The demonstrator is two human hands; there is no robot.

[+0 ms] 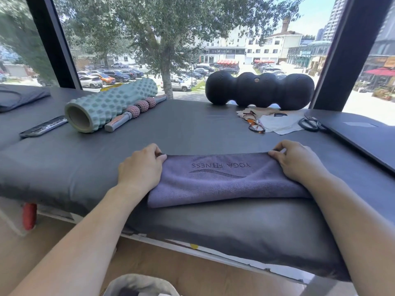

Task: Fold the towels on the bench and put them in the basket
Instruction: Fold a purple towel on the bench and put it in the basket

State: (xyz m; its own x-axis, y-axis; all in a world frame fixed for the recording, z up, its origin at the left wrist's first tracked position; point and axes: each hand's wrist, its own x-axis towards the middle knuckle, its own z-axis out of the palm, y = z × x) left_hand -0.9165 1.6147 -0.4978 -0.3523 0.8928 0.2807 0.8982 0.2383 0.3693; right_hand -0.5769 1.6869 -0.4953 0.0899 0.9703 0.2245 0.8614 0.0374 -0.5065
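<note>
The bench (pixel 192 133) runs wide to both sides of the hands, its padded near edge curving down just below the forearms. Between the hands and the far edge at the window lies a broad bare strip of grey pad. Beyond the left hand (pixel 141 167), well apart, lie a ridged foam roller (pixel 106 103), a massage stick (pixel 136 112) touching its side, and a phone (pixel 43 127) further left. Beyond the right hand (pixel 297 163) lie glasses (pixel 254 121) on a pale cloth (pixel 280 124), scissors (pixel 310 124), and a black peanut roller (pixel 259 90) at the window edge. A dark laptop (pixel 363 135) sits to the right of the right hand, near it. Below the bench edge, by the left forearm, the rim of a basket (pixel 139 284) shows at the bottom of the frame.

The towel (pixel 224 180) lies flat on the bench between the hands, close to the near edge. It is purple-grey, folded into a wide band of more than one layer, with "YOGA FITNESS" and a wave mark embossed, reading upside down from here. The hands are wide apart, one at each end: each pinches a far corner of the towel, fingers curled over the far edge.
</note>
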